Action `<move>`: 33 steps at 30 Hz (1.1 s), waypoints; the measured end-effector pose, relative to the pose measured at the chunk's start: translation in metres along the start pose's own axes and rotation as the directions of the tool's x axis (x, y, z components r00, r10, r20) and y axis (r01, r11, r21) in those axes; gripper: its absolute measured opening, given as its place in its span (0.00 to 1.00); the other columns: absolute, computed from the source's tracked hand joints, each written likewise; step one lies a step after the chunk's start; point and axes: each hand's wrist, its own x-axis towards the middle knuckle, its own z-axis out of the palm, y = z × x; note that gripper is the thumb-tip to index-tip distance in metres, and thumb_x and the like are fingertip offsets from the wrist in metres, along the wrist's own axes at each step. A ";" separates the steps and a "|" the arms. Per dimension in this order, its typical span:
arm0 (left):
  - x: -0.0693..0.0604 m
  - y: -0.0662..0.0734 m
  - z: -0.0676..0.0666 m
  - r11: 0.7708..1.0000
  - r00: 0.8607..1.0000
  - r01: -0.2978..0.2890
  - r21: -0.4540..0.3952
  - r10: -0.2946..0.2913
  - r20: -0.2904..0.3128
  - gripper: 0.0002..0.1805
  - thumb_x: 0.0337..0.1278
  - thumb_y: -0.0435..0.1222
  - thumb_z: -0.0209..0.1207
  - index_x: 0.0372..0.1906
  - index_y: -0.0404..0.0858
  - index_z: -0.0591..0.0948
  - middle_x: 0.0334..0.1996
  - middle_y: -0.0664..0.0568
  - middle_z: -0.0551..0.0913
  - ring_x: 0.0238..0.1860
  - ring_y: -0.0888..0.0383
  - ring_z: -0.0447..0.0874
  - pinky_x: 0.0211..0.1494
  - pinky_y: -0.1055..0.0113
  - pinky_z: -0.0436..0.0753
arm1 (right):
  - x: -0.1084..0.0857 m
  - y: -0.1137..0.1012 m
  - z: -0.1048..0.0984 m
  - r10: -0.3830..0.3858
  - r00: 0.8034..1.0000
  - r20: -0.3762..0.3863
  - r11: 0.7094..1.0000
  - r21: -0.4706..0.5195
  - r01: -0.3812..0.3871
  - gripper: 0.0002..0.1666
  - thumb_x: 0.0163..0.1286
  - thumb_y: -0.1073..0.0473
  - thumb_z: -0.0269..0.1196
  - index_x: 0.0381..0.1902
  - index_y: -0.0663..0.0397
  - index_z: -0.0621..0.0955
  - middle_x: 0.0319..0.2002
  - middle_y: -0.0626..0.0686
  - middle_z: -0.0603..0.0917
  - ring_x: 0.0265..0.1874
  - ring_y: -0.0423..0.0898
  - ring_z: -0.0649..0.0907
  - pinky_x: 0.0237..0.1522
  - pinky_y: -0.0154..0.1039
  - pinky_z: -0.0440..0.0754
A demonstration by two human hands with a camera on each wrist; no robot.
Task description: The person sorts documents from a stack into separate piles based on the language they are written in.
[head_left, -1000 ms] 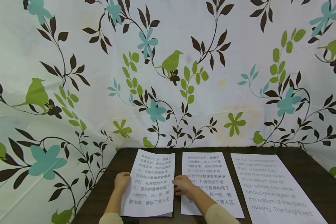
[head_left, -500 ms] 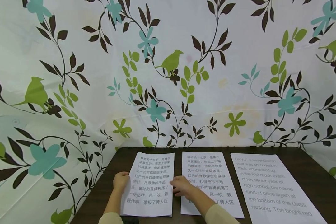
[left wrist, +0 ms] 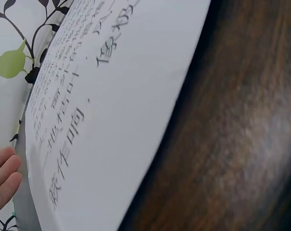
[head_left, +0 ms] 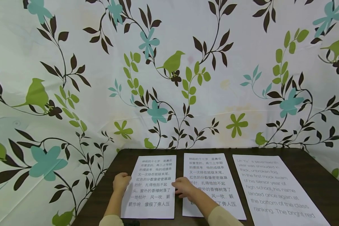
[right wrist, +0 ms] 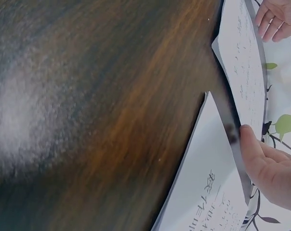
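A printed sheet [head_left: 151,188] with large Chinese characters lies at the left of the table. At its left edge is my left hand [head_left: 121,182]; in the left wrist view the fingers [left wrist: 6,175] are loosely extended beside the sheet [left wrist: 131,120]. My right hand [head_left: 185,187] is at the sheet's right edge, partly over the middle sheet [head_left: 209,163]. From the right wrist view, the thumb of the right hand [right wrist: 271,166] meets or nearly meets the left sheet's edge [right wrist: 239,72], other fingers relaxed.
A third sheet [head_left: 277,185] with English text lies at the right of the dark wooden table [head_left: 101,194]. Behind the table hangs a white cloth [head_left: 101,94] patterned with leaves, flowers and birds. A small dark object [head_left: 131,222] shows at the bottom edge.
The left sheet's top edge has come down and it lies flatter, with the layer that showed under its lower edge now out of sight. The left hand has shifted slightly left.
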 end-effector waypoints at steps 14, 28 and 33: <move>0.016 0.014 0.026 0.988 0.999 0.020 -0.154 -0.015 0.034 0.23 0.50 0.36 0.55 0.51 0.30 0.69 0.42 0.36 0.74 0.38 0.46 0.75 0.37 0.55 0.75 | 0.001 -0.005 -0.018 -0.036 0.999 -0.032 0.999 0.032 0.037 0.27 0.61 0.59 0.52 0.51 0.77 0.64 0.39 0.67 0.74 0.37 0.59 0.77 0.35 0.49 0.76; 0.021 0.032 0.047 0.981 0.997 0.022 -0.193 -0.007 0.079 0.22 0.47 0.38 0.57 0.49 0.33 0.72 0.37 0.40 0.76 0.34 0.49 0.78 0.34 0.58 0.76 | 0.001 -0.011 -0.057 -0.037 0.994 -0.098 0.999 0.014 0.039 0.30 0.61 0.55 0.53 0.53 0.74 0.64 0.43 0.67 0.73 0.41 0.59 0.76 0.38 0.48 0.75; 0.022 0.040 0.058 0.980 0.994 0.017 -0.199 0.005 0.109 0.22 0.47 0.41 0.58 0.48 0.34 0.73 0.38 0.42 0.77 0.33 0.52 0.78 0.32 0.60 0.77 | 0.000 -0.010 -0.070 -0.016 0.991 -0.133 1.000 0.019 0.019 0.30 0.61 0.54 0.54 0.53 0.73 0.64 0.43 0.66 0.74 0.41 0.59 0.76 0.38 0.48 0.75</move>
